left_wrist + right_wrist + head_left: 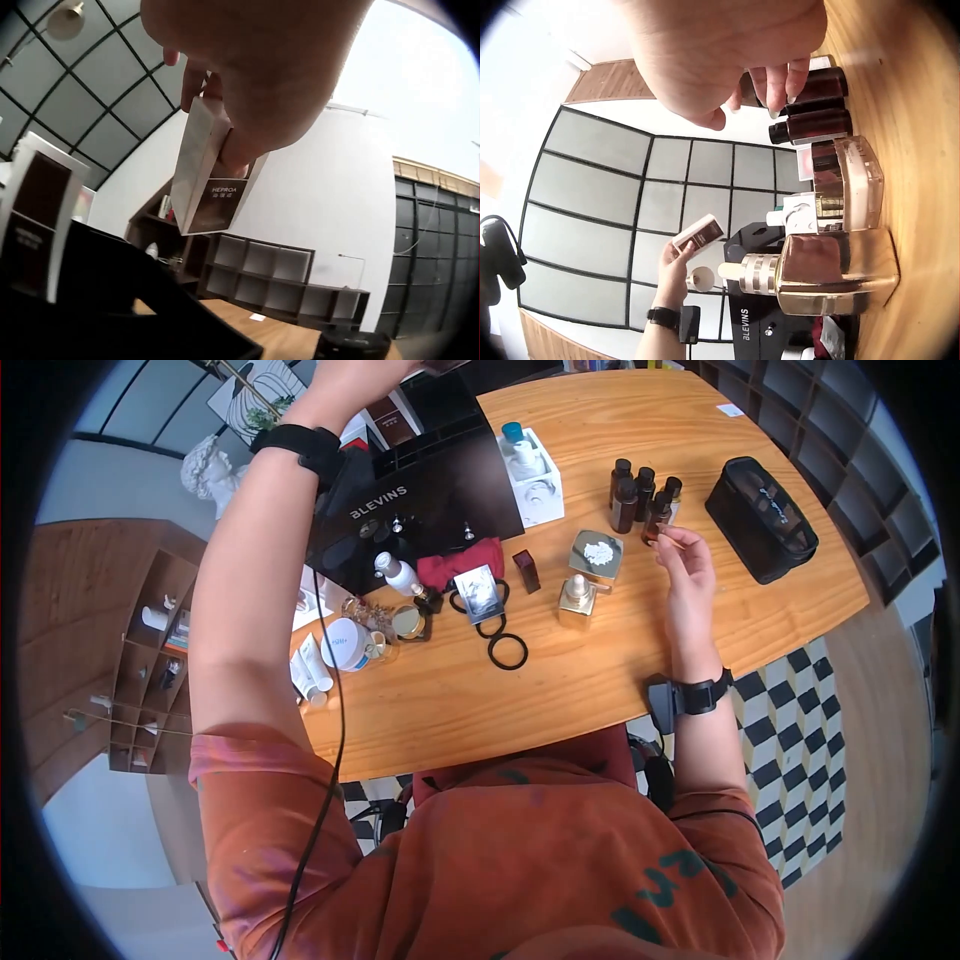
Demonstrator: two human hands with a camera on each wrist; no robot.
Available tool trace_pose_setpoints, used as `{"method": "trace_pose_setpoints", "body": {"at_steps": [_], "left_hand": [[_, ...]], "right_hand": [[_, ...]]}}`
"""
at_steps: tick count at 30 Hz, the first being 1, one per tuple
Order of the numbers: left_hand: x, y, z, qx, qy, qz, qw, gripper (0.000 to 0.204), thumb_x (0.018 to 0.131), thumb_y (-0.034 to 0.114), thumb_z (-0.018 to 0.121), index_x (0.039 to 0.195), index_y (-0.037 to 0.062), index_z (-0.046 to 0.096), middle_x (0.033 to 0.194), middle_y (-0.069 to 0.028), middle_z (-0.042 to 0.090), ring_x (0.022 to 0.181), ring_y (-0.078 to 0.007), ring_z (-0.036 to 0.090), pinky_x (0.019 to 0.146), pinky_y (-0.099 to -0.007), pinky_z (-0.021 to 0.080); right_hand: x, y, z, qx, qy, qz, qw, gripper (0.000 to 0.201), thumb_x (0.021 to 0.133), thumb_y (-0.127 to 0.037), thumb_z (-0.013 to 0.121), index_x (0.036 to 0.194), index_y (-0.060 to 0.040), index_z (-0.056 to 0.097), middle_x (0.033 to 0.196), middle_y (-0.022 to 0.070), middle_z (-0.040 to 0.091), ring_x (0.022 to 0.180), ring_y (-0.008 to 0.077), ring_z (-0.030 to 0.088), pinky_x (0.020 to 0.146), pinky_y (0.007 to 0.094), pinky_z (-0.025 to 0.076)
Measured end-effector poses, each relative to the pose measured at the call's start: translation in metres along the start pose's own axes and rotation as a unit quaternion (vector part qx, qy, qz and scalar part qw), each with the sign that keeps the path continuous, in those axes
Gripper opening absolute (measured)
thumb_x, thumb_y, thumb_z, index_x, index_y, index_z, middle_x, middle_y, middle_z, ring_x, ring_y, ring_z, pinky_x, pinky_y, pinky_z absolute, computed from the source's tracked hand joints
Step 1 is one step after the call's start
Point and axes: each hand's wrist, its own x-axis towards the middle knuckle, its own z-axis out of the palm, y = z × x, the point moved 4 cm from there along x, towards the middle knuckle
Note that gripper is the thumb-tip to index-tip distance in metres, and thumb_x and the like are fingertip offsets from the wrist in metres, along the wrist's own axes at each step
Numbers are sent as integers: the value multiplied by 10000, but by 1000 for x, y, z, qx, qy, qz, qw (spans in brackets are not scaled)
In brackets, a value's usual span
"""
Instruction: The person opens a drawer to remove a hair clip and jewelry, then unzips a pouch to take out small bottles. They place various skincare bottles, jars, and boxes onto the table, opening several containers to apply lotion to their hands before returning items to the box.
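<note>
My left hand [358, 382] is raised over the black BLEVINS organizer box [440, 505], at the top edge of the head view. It grips a white and brown carton marked HEPROA [214, 202], fingers around its upper end in the left wrist view. A second carton of the same look [34, 217] stands in the organizer. On the right side of the table, my right hand [690, 580] hovers with loosely bent fingers beside several dark brown bottles with black caps [625, 510]. In the right wrist view its fingertips [776, 97] overlap the bottles, with a gap to the thumb.
Between the hands stand a gold pump bottle [577, 605], a gold square case [597, 555] and a dark red lipstick [526, 570]. A black mesh-topped bag [762, 520] is at the right. Black rings [507, 651], a white jar [345, 645] and tubes [312, 670] lie at left.
</note>
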Motion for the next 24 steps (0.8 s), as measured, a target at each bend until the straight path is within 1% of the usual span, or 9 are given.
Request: {"method": "trace_pose_setpoints", "body": {"at_steps": [3, 9, 13, 14, 15, 16, 19, 22, 24], "left_hand": [[-9, -18, 13, 81, -90, -31, 992, 459, 807, 313, 794, 1117, 18, 629, 1132, -225, 658, 1149, -405, 588, 1026, -511, 399], [-13, -26, 45, 38, -226, -81, 970, 401, 836, 326, 769, 1078, 26, 659, 1115, -232, 688, 1154, -408, 613, 1031, -515, 422], [-18, -20, 53, 74, -240, -75, 965, 374, 831, 299, 772, 1069, 30, 669, 1107, -230, 685, 1146, -406, 615, 1022, -495, 446], [-18, -30, 67, 81, -233, -75, 966, 367, 833, 288, 769, 1076, 31, 667, 1129, -227, 679, 1152, -407, 611, 1028, -490, 448], [-18, -33, 72, 88, -226, -76, 967, 361, 835, 276, 766, 1082, 33, 665, 1151, -225, 673, 1159, -408, 607, 1033, -485, 449], [-18, -38, 76, 87, -226, -76, 967, 361, 835, 276, 766, 1082, 33, 665, 1151, -225, 673, 1159, -408, 607, 1033, -485, 449], [-18, -31, 71, 90, -218, -52, 970, 439, 824, 275, 769, 1178, 45, 645, 1207, -215, 642, 1198, -411, 583, 1048, -491, 440], [-23, -14, 60, 110, -222, -52, 967, 539, 821, 288, 773, 1277, 55, 603, 1242, -210, 610, 1236, -402, 556, 1068, -501, 418], [-24, -1, 50, -35, -113, -67, 991, 591, 811, 281, 777, 1322, 67, 572, 1233, -209, 592, 1251, -402, 533, 1090, -508, 389]], "right_hand": [[0, -3, 2, -15, 3, -4, 1000, 209, 977, -102, 703, 1161, -53, 617, 953, -23, 633, 901, 50, 546, 833, 215, 414], [0, -1, 1, -16, -7, 11, 1000, 198, 982, -98, 693, 1161, -59, 618, 988, -14, 635, 912, 53, 547, 862, 222, 421], [-2, 4, 3, -35, -33, 21, 999, 318, 946, -140, 745, 1219, -46, 612, 1069, 15, 624, 994, 88, 552, 899, 250, 432], [-4, 2, 9, -128, -72, 7, 989, 410, 917, -172, 775, 1262, -35, 600, 1129, 45, 620, 1048, 120, 550, 926, 273, 437], [-7, 1, 15, -220, -110, -5, 969, 502, 889, -204, 806, 1304, -24, 588, 1190, 76, 616, 1101, 152, 547, 953, 295, 442], [-8, 0, 18, -287, -146, -7, 947, 676, 836, -262, 844, 1387, -4, 550, 1338, 160, 589, 1232, 263, 540, 1032, 367, 440], [-12, -1, 26, -419, -187, -79, 885, 735, 815, -289, 849, 1419, -12, 537, 1426, 210, 556, 1307, 344, 520, 1092, 426, 412], [-10, 6, 29, -469, -206, -43, 858, 809, 770, -301, 865, 1445, -17, 521, 1419, 232, 567, 1348, 388, 492, 1125, 457, 378], [-8, 6, 33, -483, -201, -33, 852, 815, 755, -298, 868, 1439, -18, 523, 1381, 228, 594, 1334, 382, 504, 1123, 455, 376]]}}
